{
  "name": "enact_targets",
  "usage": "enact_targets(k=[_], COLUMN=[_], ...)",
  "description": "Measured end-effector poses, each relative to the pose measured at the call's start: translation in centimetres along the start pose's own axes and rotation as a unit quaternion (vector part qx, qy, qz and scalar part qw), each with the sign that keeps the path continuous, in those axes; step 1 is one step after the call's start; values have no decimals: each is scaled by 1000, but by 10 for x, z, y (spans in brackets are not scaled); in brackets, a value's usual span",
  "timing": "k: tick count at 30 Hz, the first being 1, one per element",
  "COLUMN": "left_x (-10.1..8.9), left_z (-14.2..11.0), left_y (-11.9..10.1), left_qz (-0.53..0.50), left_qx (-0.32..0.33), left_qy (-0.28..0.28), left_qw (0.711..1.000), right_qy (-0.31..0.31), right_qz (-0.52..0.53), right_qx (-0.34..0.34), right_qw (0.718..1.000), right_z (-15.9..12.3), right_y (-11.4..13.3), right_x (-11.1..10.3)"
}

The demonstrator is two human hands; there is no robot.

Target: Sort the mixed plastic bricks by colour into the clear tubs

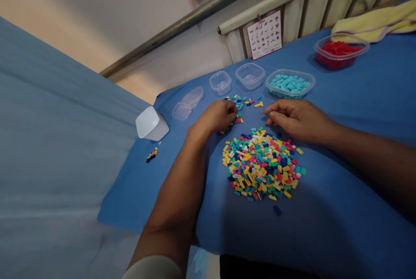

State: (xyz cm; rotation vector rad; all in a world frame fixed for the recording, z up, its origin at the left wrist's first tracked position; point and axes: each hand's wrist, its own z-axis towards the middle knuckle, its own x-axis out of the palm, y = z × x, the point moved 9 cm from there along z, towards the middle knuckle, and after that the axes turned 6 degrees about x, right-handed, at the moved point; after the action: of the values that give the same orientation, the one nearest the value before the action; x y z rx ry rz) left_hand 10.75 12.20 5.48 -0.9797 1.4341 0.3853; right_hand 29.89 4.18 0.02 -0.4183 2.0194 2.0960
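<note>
My left hand (222,114) is closed, its fingers curled down at a small group of mixed toy bricks (238,105). The wrist and knuckles hide part of that group, and whatever is between the fingertips cannot be made out. My right hand (294,118) hovers above the cloth, thumb and fingers drawn together in a loose pinch. Nothing can be made out in that pinch. Just below both hands lies a large pile of tiny bricks (260,164) in yellow, pink, green, teal, white and dark blue. A few loose pieces, one of them yellow (259,104), lie between the hands.
Behind the hands stand two clear tubs (250,75), a tub of turquoise bricks (290,84) and a tub of red pieces (341,51). Clear lids (188,103) and a white container (152,124) are at left. A yellow cloth (373,23) lies at the back right.
</note>
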Motion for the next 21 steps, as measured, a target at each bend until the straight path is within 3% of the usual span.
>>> enact_targets(k=[10,16,21], left_x=[8,4,-9], left_z=[2,3,-1], left_y=[-2,-12,-11], left_qz=[-1,50,21], left_qx=[16,46,37], left_qy=[35,1,-46], left_qw=[999,998,998], right_qy=[0,-8,-10], right_qz=[-6,-10,0], right_qx=[-13,-13,-5], right_qw=[1000,1000,1000], right_z=[1,1,0], right_y=[1,2,9], right_x=[0,0,-1])
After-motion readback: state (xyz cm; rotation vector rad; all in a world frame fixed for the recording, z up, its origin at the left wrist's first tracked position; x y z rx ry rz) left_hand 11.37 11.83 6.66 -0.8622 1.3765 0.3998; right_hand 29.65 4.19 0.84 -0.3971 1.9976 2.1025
